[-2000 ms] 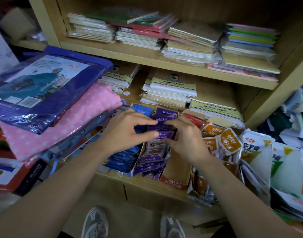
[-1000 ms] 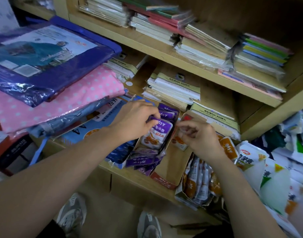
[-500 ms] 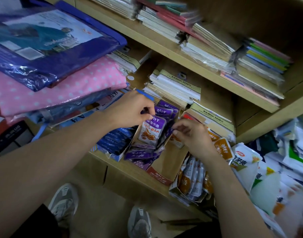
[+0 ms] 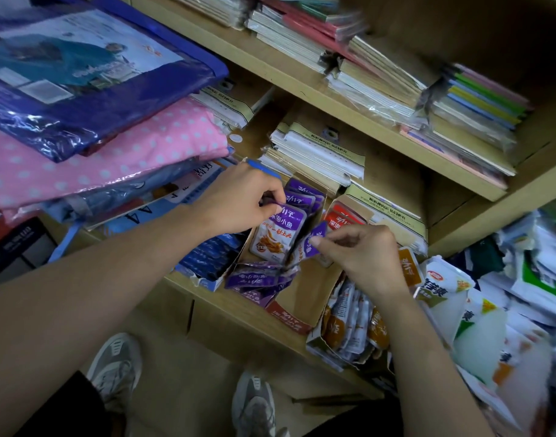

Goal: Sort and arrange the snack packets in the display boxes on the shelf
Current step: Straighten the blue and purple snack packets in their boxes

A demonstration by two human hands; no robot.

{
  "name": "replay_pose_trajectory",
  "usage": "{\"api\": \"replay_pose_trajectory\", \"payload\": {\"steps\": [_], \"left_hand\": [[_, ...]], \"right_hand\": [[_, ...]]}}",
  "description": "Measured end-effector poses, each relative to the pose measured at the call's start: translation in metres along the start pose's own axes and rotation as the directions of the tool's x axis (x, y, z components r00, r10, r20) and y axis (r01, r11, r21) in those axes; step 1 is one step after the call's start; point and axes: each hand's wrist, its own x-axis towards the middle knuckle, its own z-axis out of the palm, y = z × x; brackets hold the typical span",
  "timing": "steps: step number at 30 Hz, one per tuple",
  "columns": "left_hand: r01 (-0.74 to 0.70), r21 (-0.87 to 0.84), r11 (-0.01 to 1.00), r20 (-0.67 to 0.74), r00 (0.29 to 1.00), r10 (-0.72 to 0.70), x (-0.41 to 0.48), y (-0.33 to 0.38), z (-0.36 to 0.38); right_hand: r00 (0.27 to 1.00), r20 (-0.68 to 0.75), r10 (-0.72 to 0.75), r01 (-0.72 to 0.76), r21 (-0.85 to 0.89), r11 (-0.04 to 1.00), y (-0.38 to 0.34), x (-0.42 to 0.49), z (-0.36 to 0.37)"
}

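My left hand (image 4: 238, 200) pinches the upright purple packet (image 4: 275, 236); my right hand (image 4: 361, 253), nearer, pinches the tilted packet (image 4: 311, 244) at its three o'clock.

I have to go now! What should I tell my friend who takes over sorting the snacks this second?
Left hand: pinching the top of an upright purple packet in the purple box.
Right hand: pinching a second purple packet beside it.
Done: a purple row stands at the back of the box; blue packets sit in their box on the left.
Left: loose purple packets lie flat at the front; orange packets in the right box look untidy; the red box looks mostly empty.
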Motion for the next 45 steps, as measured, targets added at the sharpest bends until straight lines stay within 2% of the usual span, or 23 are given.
{"api": "replay_pose_trajectory", "payload": {"steps": [4, 7, 12, 15, 17, 19, 22, 27, 29, 32, 34, 37, 41, 43, 45], "left_hand": [[0.013, -0.01, 1.0, -0.006, 1.0, -0.013, 0.001, 0.0, 0.003], [0.022, -0.018, 1.0, -0.005, 1.0, -0.022, 0.001, -0.002, 0.004], [0.05, -0.063, 0.997, -0.023, 0.998, -0.051, 0.001, -0.002, 0.008], [0.105, -0.149, 0.983, -0.033, 0.993, -0.111, 0.001, -0.001, 0.009], [0.134, -0.188, 0.973, -0.025, 0.99, -0.141, 0.002, 0.0, 0.008], [0.144, -0.205, 0.968, -0.013, 0.989, -0.15, 0.002, -0.001, 0.008], [0.144, -0.218, 0.965, 0.005, 0.989, -0.147, 0.003, -0.001, 0.006], [0.155, -0.279, 0.948, 0.045, 0.988, -0.149, 0.004, -0.004, 0.0], [0.157, -0.295, 0.942, 0.056, 0.988, -0.147, 0.003, -0.005, -0.003], [0.159, -0.316, 0.935, 0.069, 0.987, -0.145, 0.002, -0.006, -0.005], [0.159, -0.313, 0.936, 0.072, 0.987, -0.144, 0.0, -0.005, -0.006], [0.102, -0.265, 0.959, 0.03, 0.995, -0.098, -0.004, 0.0, -0.008], [0.001, -0.256, 0.967, -0.042, 0.999, -0.012, -0.022, 0.015, -0.024], [-0.008, -0.228, 0.974, 0.026, 1.0, 0.014, -0.036, 0.026, -0.035], [-0.025, -0.062, 0.998, 0.132, 0.991, 0.033, -0.051, 0.036, -0.039]], "right_hand": [[0.997, -0.071, 0.02, -0.024, -0.058, 0.998, -0.004, 0.005, 0.017], [0.99, -0.125, 0.071, -0.053, 0.137, 0.989, -0.005, 0.0, 0.013], [0.915, -0.367, 0.165, 0.0, 0.41, 0.912, -0.004, -0.004, -0.006], [0.859, -0.436, 0.27, 0.066, 0.616, 0.785, -0.005, -0.006, -0.015], [0.856, -0.405, 0.321, 0.122, 0.762, 0.636, -0.005, -0.007, -0.02], [0.871, -0.388, 0.301, 0.169, 0.812, 0.558, -0.006, -0.006, -0.021], [0.896, -0.389, 0.215, 0.166, 0.742, 0.65, -0.009, -0.005, -0.014], [0.921, -0.389, 0.011, 0.207, 0.512, 0.834, -0.006, -0.002, -0.002], [0.94, -0.333, -0.079, 0.221, 0.415, 0.883, -0.005, -0.003, 0.002], [0.969, -0.171, -0.177, 0.211, 0.204, 0.956, -0.002, -0.003, 0.012], [0.97, -0.12, -0.211, 0.218, 0.046, 0.975, -0.001, 0.0, 0.022], [0.955, -0.2, -0.221, 0.212, -0.067, 0.975, -0.001, 0.009, 0.034], [0.961, -0.224, -0.161, 0.151, -0.064, 0.987, 0.0, 0.018, 0.038], [0.966, -0.208, -0.154, 0.139, -0.084, 0.987, 0.002, 0.021, 0.037], [0.962, -0.197, -0.189, 0.166, -0.126, 0.978, 0.005, 0.023, 0.038]]}}
